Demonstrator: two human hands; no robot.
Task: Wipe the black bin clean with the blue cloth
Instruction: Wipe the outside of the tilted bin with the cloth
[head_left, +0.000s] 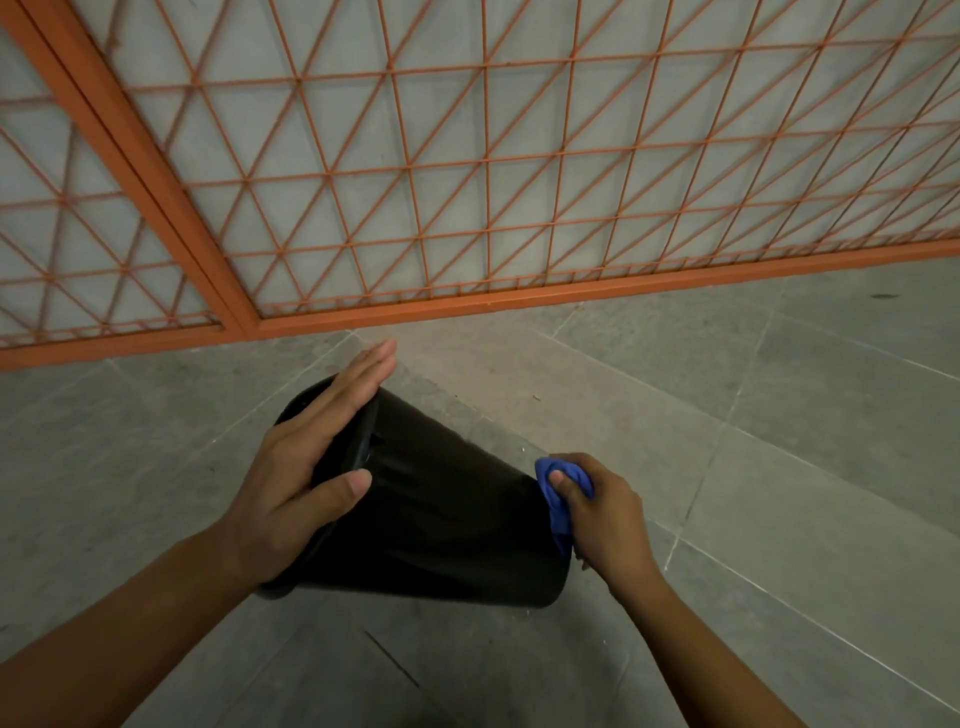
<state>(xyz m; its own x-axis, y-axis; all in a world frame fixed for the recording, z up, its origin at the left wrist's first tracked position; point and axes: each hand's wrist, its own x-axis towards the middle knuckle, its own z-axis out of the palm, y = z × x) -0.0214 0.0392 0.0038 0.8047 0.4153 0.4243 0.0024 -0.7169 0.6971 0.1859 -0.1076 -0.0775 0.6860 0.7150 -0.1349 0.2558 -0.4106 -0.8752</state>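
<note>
My right hand (605, 512) fingers curled round bunched blue cloth (558, 501), pressed it on base end of black bin (441, 509). My left hand (306, 467) fingers straight, thumb hooked on rim, palm across bin mouth. Bin lay tilted on tiled floor (779, 415), near orange mesh fence (467, 156). Judged bin light, stiff, smooth plastic, likely slippery; rim best hold. Cloth soft, limp.
</note>
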